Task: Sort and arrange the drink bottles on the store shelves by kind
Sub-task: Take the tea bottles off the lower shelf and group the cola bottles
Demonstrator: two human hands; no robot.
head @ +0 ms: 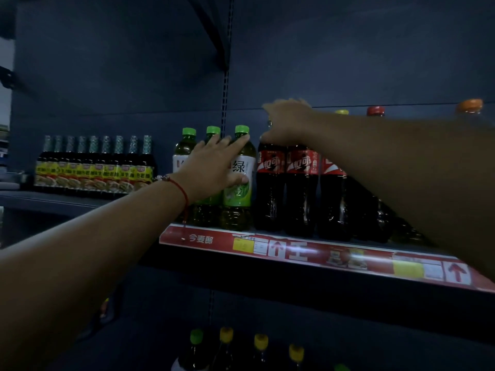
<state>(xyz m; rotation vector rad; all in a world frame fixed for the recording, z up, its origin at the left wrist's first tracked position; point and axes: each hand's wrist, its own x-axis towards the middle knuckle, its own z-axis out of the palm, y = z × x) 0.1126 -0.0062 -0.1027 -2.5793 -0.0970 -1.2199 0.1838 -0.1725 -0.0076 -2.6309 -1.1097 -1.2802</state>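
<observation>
Mid-frame shelf (308, 254): your left hand (214, 167) is wrapping the rightmost green tea bottle (238, 180), closing it against the cola bottles (284, 188). Your right hand (286, 124) is reaching over a cola top; its grip is blurred, cannot tell.

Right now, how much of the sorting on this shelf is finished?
Green-capped tea bottles and cola bottles already stand grouped. The left hand holds the rightmost tea bottle; the right hand is at a cola top. Mixed-capped bottles at right remain.
</observation>
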